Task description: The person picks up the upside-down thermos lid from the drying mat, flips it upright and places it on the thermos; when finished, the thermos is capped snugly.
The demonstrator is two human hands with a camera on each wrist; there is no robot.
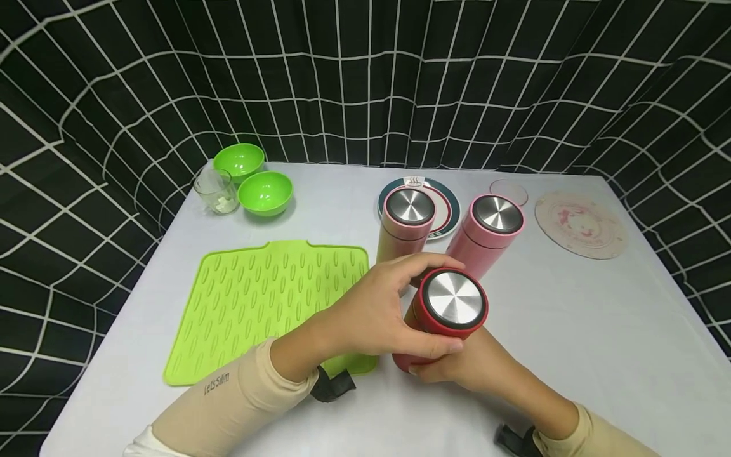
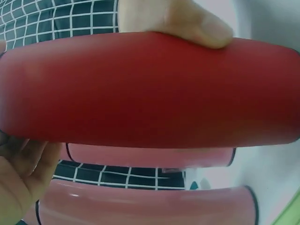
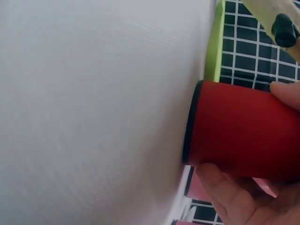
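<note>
Both hands hold a red thermos (image 1: pixel 455 298) with a brushed steel lid, in front of two pink ones. My left hand (image 1: pixel 379 304) grips it near the top, thumb along the near side and fingers behind. Lower on the body, my right hand (image 1: pixel 480 362) is wrapped around it, its thumb showing at the front. In the right wrist view the red thermos (image 3: pixel 243 131) has its black base edge right at the white table. Behind it stand a paler pink thermos (image 1: pixel 408 216) and a brighter pink thermos (image 1: pixel 482 244), both upright with steel lids.
A lime green ridged mat (image 1: pixel 274 292) lies left of the thermoses. Two green bowls (image 1: pixel 265 193) and a glass (image 1: pixel 219 193) sit at the back left. Behind the pink thermoses is a teal-rimmed plate (image 1: pixel 451 203); a flat pinkish disc (image 1: pixel 579 225) lies to the right.
</note>
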